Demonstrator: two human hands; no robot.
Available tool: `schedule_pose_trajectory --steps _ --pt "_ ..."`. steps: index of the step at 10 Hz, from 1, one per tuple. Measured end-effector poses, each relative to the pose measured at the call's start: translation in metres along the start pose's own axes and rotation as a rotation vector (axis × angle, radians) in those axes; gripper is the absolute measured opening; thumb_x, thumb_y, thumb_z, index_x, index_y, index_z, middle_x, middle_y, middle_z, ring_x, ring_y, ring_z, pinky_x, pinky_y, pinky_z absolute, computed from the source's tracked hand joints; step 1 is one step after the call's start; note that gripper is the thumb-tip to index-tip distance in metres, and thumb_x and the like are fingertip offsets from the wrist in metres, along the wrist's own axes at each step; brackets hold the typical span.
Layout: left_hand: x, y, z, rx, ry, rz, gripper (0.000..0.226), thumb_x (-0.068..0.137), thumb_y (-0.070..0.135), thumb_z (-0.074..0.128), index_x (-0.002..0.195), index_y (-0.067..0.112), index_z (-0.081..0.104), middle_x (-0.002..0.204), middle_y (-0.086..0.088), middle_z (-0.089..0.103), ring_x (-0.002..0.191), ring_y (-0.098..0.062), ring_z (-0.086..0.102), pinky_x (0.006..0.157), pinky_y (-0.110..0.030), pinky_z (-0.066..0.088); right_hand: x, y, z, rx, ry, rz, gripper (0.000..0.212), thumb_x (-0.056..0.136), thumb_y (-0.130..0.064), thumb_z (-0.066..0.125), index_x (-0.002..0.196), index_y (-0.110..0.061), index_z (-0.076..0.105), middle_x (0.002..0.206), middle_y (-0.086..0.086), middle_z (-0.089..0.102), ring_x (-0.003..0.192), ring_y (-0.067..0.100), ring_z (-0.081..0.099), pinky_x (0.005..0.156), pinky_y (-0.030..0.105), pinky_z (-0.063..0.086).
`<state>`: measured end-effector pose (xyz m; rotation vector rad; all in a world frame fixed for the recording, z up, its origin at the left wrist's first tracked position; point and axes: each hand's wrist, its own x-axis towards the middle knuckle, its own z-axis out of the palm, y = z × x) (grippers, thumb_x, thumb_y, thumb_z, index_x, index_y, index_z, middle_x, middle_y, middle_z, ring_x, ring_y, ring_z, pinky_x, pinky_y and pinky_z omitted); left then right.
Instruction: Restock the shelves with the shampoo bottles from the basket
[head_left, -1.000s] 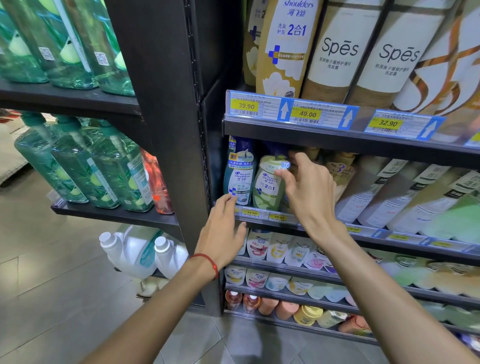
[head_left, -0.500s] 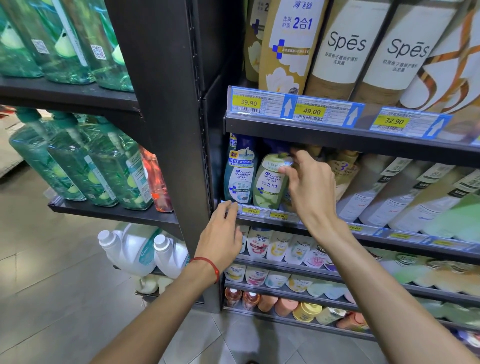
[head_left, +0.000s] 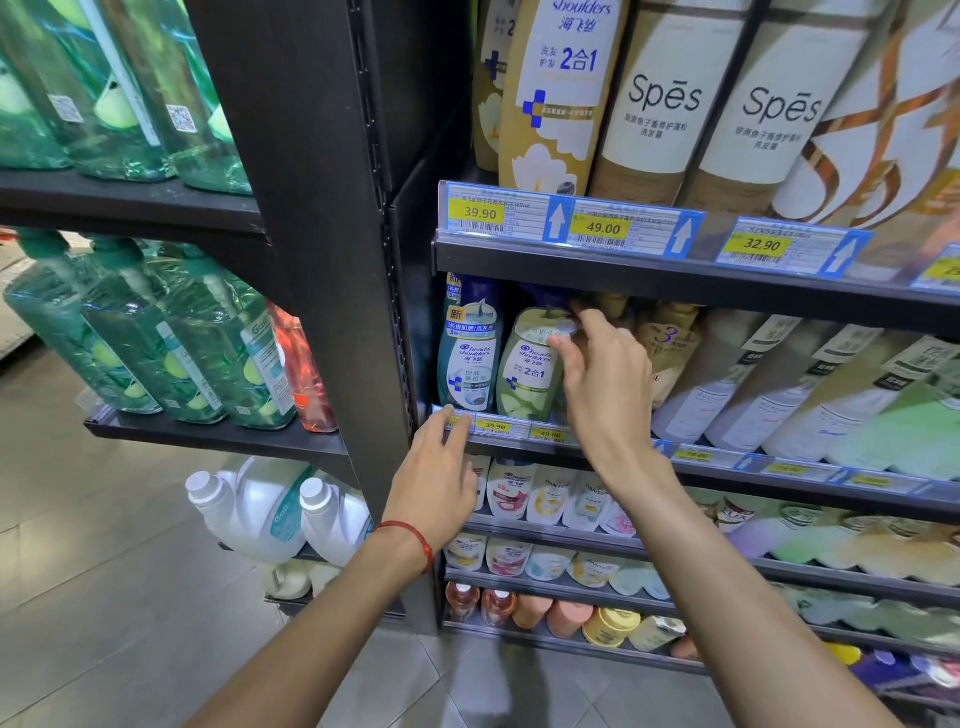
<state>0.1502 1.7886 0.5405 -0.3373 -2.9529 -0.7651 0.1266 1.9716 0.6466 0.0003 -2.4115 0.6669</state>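
Green shampoo bottle (head_left: 525, 384) stands upright at the centre of the frame, at the front of the second shelf (head_left: 883, 493) from the top, just right of a blue shampoo bottle (head_left: 467, 358) at the shelf's left end. The right hand (head_left: 608, 384) reaches in from the lower right and pinches the green bottle's upper right shoulder: the thumb lies on the label, the forefinger stretches up to the neck, and the other fingers curl loosely behind. The left hand (head_left: 436, 480), a red cord (head_left: 415, 535) at its wrist, lies below it with straight fingers resting on the shelf's front edge, next to the yellow price tag (head_left: 493, 426), holding nothing.
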Motion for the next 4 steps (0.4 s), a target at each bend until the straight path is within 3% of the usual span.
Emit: schedule_pose_trajectory --steps 1,2,3,4 --pt "-0.001 0.001 -0.001 -0.003 -0.008 0.002 0.059 0.099 0.018 0.052 0.154 0.015 0.034 0.163 -0.007 0.024 0.151 -0.024 0.026 0.113 -0.036 0.042 -0.006 0.006 0.006 0.065 -0.015 -0.012 0.015 0.102 -0.015 0.062 0.113 -0.005 0.061 0.09 0.006 0.065 0.09 0.028 0.053 0.069 0.038 0.039" --pt "0.0 0.002 -0.003 0.005 -0.022 -0.001 0.06 0.098 0.018 0.052 0.155 0.015 0.033 0.164 -0.007 0.023 0.152 -0.024 0.024 0.113 -0.036 0.041 -0.012 0.011 0.008 0.118 -0.03 -0.015 0.032 0.099 -0.005 0.063 0.131 -0.003 0.06 0.111 0.009 0.068 0.103 0.027 0.056 0.081 0.022 0.035" --pt "-0.001 0.001 -0.001 0.003 -0.008 0.01 0.061 0.098 0.017 0.052 0.155 0.015 0.031 0.165 -0.008 0.022 0.152 -0.025 0.023 0.115 -0.036 0.04 -0.022 0.016 0.004 0.215 -0.054 -0.027 0.044 0.1 -0.003 0.061 0.143 -0.006 0.054 0.133 0.007 0.064 0.115 0.023 0.061 0.098 0.024 0.045" --pt "-0.003 0.003 -0.006 0.013 -0.004 0.017 0.061 0.098 0.017 0.052 0.155 0.014 0.031 0.164 -0.009 0.025 0.152 -0.025 0.024 0.117 -0.035 0.036 -0.034 0.014 -0.004 0.204 -0.034 -0.027 0.047 0.101 -0.009 0.061 0.146 -0.013 0.052 0.142 0.001 0.06 0.125 0.02 0.059 0.107 0.033 0.048"
